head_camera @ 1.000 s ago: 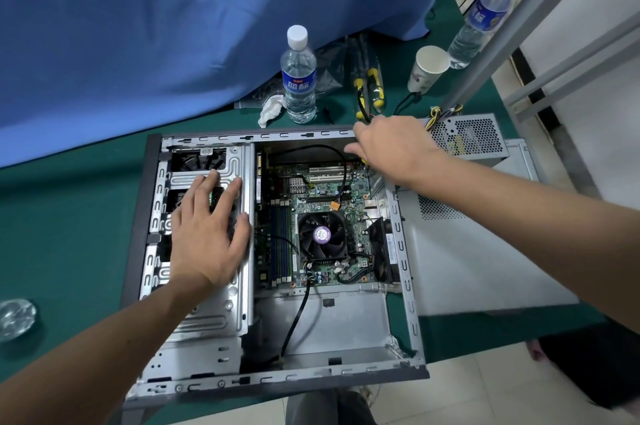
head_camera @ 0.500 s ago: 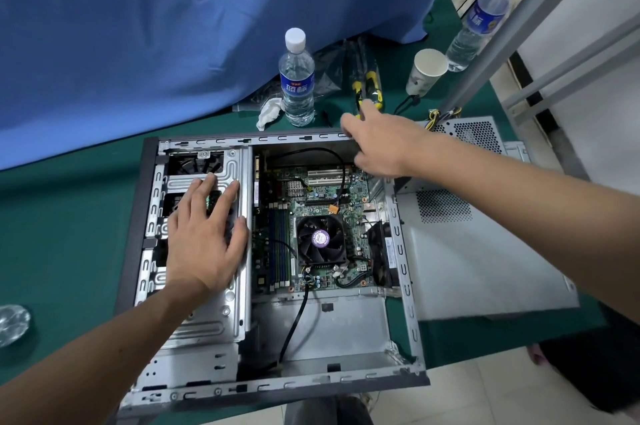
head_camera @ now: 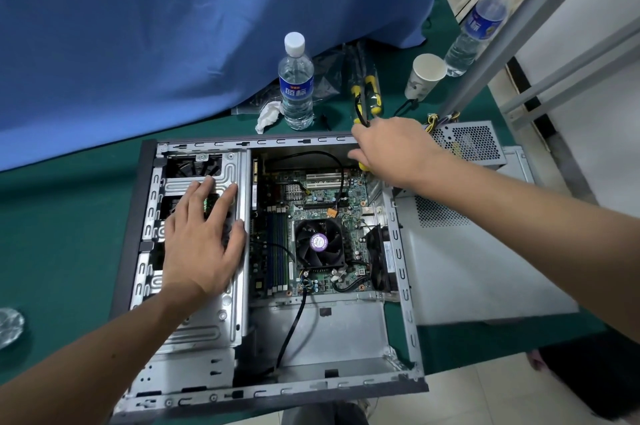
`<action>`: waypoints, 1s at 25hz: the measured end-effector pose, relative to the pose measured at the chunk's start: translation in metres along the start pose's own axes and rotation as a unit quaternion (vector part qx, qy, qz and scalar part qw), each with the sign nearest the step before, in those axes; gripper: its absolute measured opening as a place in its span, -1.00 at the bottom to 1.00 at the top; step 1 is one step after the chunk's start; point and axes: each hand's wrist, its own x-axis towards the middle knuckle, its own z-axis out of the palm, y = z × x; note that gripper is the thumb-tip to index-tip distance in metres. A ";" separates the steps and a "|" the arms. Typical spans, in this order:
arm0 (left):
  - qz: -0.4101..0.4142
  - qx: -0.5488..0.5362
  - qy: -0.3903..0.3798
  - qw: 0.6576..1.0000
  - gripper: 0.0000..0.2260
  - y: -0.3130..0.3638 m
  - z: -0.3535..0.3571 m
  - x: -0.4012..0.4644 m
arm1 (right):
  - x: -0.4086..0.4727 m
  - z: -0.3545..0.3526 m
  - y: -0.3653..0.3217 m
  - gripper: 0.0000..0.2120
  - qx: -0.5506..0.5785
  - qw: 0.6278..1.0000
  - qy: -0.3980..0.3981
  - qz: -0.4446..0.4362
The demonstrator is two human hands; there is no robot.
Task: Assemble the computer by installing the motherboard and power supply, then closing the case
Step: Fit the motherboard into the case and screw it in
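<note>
A green table cover (head_camera: pixel 62 216) spreads under everything, with a blue curtain (head_camera: pixel 173 26) hanging behind it and pale floor tiles (head_camera: pixel 485 390) showing past the near edge. At the far left edge lies a clear glass object (head_camera: pixel 8 326), too cut off to identify.

The open computer case (head_camera: pixel 138 234) lies on its side on the cover. The left hand (head_camera: pixel 202 244) rests flat on the metal drive cage (head_camera: pixel 225 320), fingers spread. Right of the cage the motherboard (head_camera: pixel 311 206) sits inside the case, its black CPU fan (head_camera: pixel 318 242) in the middle.

Behind the case stand a water bottle (head_camera: pixel 296 85) and a crumpled tissue (head_camera: pixel 268 114), then yellow-handled tools (head_camera: pixel 369 92) and a paper cup (head_camera: pixel 426 76).

The right hand (head_camera: pixel 394 150) reaches over the case's far right corner, fingers curled round a yellow-handled screwdriver (head_camera: pixel 362 165), mostly hidden by the hand.

The power supply (head_camera: pixel 471 144) lies outside the case, just right of that hand, resting on the grey side panel (head_camera: pixel 478 268). A second bottle (head_camera: pixel 476 29) stands behind a slanted grey metal frame (head_camera: pixel 519 26) against a white wall.
</note>
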 end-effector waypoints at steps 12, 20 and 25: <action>0.004 0.002 -0.001 1.000 -0.47 0.000 0.000 -0.001 | 0.004 0.002 -0.007 -0.68 0.042 0.999 -0.022 0.024; 0.008 -0.003 0.008 1.000 -0.46 -0.002 0.001 -0.001 | 0.005 0.000 -0.005 -0.80 0.035 0.999 -0.012 0.020; 0.009 -0.002 0.010 1.000 -0.46 0.000 0.001 0.001 | 0.008 0.004 -0.001 -0.83 0.025 0.999 0.011 0.026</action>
